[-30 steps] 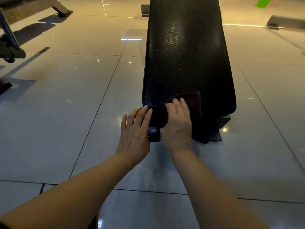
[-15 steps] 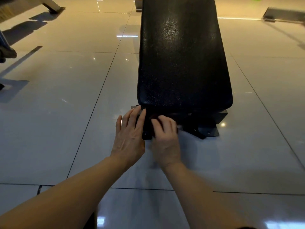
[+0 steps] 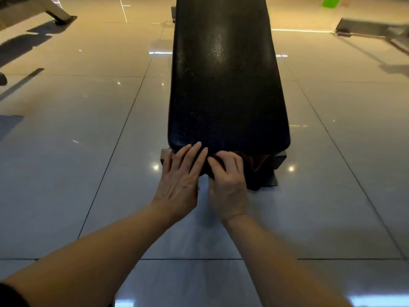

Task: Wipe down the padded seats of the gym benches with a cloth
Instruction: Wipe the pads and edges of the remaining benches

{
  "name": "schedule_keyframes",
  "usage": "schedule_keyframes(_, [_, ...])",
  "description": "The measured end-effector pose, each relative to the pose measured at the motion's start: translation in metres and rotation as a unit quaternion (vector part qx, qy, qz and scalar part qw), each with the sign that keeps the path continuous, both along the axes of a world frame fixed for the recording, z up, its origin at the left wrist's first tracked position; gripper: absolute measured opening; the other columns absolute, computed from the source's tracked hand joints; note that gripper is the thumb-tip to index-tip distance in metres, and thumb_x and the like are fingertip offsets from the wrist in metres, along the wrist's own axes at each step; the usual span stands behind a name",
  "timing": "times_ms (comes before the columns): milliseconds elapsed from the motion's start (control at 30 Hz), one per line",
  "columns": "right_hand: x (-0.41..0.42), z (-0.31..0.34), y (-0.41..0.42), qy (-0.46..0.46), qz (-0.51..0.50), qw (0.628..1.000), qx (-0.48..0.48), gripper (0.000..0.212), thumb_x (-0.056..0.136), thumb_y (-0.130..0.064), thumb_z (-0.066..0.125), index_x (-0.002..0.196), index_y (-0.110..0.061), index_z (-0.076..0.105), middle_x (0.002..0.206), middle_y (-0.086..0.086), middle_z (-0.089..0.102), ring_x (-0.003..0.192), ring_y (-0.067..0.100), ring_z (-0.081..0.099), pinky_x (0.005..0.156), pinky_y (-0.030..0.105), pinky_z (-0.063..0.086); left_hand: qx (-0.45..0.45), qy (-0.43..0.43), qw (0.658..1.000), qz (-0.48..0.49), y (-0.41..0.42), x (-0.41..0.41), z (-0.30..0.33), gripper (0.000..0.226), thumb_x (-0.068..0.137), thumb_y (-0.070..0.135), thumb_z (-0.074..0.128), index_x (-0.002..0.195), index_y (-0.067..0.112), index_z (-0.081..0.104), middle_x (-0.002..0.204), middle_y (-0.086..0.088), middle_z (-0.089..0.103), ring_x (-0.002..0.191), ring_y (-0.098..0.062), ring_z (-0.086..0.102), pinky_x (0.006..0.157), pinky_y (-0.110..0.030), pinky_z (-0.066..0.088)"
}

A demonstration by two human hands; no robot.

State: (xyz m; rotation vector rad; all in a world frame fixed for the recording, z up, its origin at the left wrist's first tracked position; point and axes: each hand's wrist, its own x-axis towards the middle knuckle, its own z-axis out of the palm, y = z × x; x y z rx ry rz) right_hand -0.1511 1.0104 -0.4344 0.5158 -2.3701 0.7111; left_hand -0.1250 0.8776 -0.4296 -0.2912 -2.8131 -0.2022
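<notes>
Two hands are seen at the near end of a black padded seat (image 3: 228,85): the left hand (image 3: 180,181) is laid flat with fingers straight, a dark cloth (image 3: 257,165) is gripped by the right hand (image 3: 228,185); other benches are judged unwiped

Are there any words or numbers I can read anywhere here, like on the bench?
None to read.
The black bench pad shows only shine and speckles, no label.
The brown cloth is plain.
The green thing at the top is cut off, no lettering visible.
</notes>
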Motion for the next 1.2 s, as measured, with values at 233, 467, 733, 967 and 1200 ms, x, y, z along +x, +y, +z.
schedule_keyframes(233, [-0.015, 0.045, 0.079, -0.155, -0.156, 0.974, -0.057, 0.029, 0.075, 0.004, 0.072, 0.103, -0.004, 0.069, 0.113, 0.015, 0.058, 0.104, 0.033, 0.054, 0.082, 0.040, 0.055, -0.049, -0.130, 0.990, 0.018, 0.075, -0.007, 0.055, 0.083, 0.089, 0.018, 0.049, 0.154, 0.018, -0.002, 0.160, -0.002, -0.007, 0.145, -0.023, -0.012, 0.117, -0.052, -0.008])
schedule_keyframes(467, [0.017, 0.139, 0.118, -0.273, -0.123, 0.950, -0.092, 0.033, 0.081, 0.005, 0.063, 0.111, -0.008, 0.065, 0.138, 0.015, 0.040, 0.122, 0.031, 0.045, 0.101, 0.031, 0.041, 0.066, -0.176, 0.980, 0.064, 0.113, 0.024, 0.135, 0.074, 0.091, 0.018, 0.055, 0.153, 0.016, 0.014, 0.159, -0.002, 0.009, 0.146, -0.025, 0.003, 0.120, -0.046, 0.011])
schedule_keyframes(733, [0.025, 0.096, 0.175, -0.383, -0.090, 0.898, -0.194, 0.042, 0.074, 0.017, 0.054, 0.105, -0.009, 0.067, 0.106, 0.009, 0.060, 0.095, 0.021, 0.055, 0.076, 0.024, 0.043, 0.105, -0.228, 0.965, 0.071, 0.174, 0.023, 0.110, 0.075, 0.089, 0.016, 0.058, 0.152, 0.014, 0.017, 0.158, -0.002, 0.015, 0.143, -0.022, 0.012, 0.115, -0.033, 0.018])
schedule_keyframes(967, [-0.017, 0.112, 0.219, -0.375, 0.013, 0.918, -0.128, 0.041, 0.075, 0.016, 0.052, 0.103, -0.009, 0.068, 0.105, 0.009, 0.060, 0.098, 0.027, 0.054, 0.079, 0.031, 0.047, 0.124, -0.246, 0.956, 0.104, 0.223, 0.005, 0.112, 0.076, 0.088, 0.014, 0.060, 0.152, 0.012, 0.018, 0.158, -0.004, 0.015, 0.144, -0.023, 0.009, 0.117, -0.030, 0.014])
schedule_keyframes(1200, [-0.060, 0.141, 0.231, -0.384, 0.036, 0.921, -0.049, 0.041, 0.079, 0.010, 0.052, 0.110, -0.014, 0.065, 0.115, 0.007, 0.059, 0.108, 0.031, 0.052, 0.094, 0.042, 0.048, 0.201, -0.195, 0.946, 0.162, 0.248, -0.014, 0.127, 0.067, 0.089, 0.011, 0.059, 0.148, 0.008, 0.027, 0.154, -0.007, 0.024, 0.140, -0.026, 0.016, 0.113, -0.025, 0.012])
